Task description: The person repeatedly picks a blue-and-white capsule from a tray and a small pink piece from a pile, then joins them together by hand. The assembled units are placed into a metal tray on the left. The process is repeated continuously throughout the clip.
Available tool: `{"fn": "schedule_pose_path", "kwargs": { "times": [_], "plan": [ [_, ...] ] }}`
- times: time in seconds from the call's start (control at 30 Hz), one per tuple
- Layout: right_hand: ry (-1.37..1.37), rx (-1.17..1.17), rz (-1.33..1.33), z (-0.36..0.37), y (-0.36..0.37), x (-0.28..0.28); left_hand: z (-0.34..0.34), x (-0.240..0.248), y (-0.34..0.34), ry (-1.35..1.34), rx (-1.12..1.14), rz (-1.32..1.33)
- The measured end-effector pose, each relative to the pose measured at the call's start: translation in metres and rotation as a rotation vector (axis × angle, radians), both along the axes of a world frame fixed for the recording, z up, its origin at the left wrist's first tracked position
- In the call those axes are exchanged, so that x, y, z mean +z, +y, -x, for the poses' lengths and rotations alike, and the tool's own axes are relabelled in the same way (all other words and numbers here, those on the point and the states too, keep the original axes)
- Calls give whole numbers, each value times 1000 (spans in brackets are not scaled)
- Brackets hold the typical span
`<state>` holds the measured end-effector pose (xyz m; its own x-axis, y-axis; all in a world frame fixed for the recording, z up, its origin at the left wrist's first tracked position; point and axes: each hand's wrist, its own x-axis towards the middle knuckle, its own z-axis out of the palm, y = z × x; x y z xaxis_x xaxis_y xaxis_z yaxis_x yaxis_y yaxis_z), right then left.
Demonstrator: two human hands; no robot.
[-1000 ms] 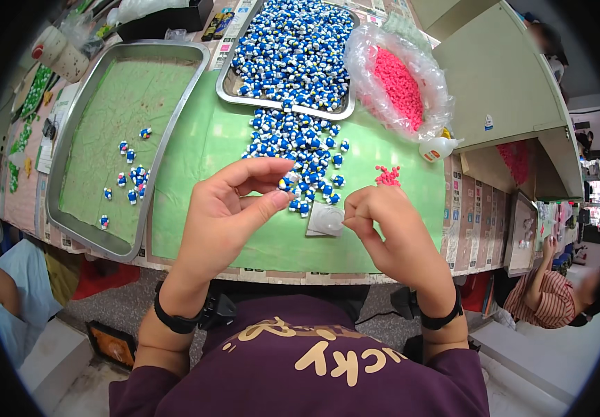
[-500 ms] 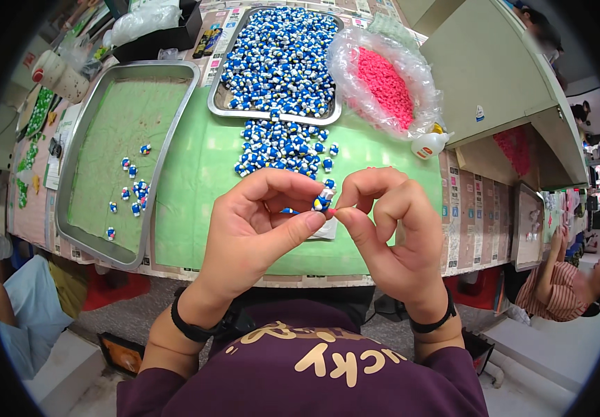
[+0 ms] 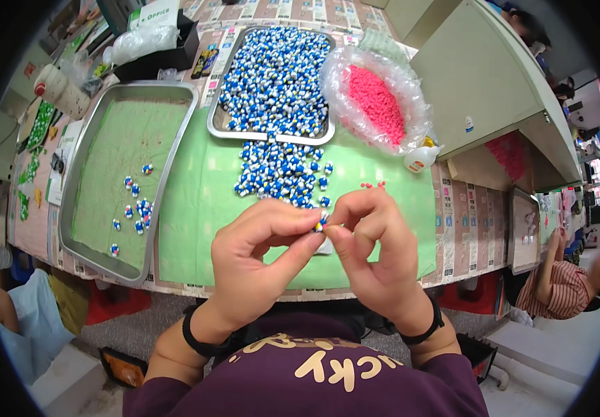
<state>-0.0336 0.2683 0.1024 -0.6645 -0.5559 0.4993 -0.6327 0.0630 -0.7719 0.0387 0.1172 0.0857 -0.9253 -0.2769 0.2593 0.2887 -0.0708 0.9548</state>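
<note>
Between the thumb and fingers of my left hand [image 3: 261, 243] is a small blue-and-white toy figurine [image 3: 321, 222] with a touch of yellow. My right hand [image 3: 380, 247] is closed in a pinch, its thumb and index fingertips right against the figurine's side. Whatever lies in that pinch is hidden by the fingertips. Under the fingers part of a small white pad [image 3: 325, 246] shows on the green mat [image 3: 195, 229]. A few tiny pink pieces [image 3: 373, 185] lie just beyond my right hand, and a pile of like figurines [image 3: 279, 167] is spread ahead of both hands.
A metal tray [image 3: 330, 128] heaped with figurines stands at the back. Beside it are a clear plastic bag [image 3: 416, 90] of pink pieces and a small white bottle [image 3: 421, 158]. At left, another metal tray [image 3: 187, 125] holds several figurines. A grey cabinet [image 3: 480, 69] borders the right.
The head view has shifted, so the table sits lower. The pink piece seen at my right fingertips is now hidden, and those fingertips are closer against the figurine. My left hand keeps its hold.
</note>
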Motion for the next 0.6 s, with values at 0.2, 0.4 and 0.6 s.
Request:
{"fn": "schedule_pose_path", "kwargs": {
  "times": [0.2,0.4,0.6],
  "plan": [
    [100,-12,114,13,4,-10,8,-8,4,-27,95,137],
    [-89,70,52,24,17,-19,6,-29,-8,-44,28,74],
    [-164,-50,-248,57,71,-46,-3,-38,-91,-167,265,216]
  ]
}}
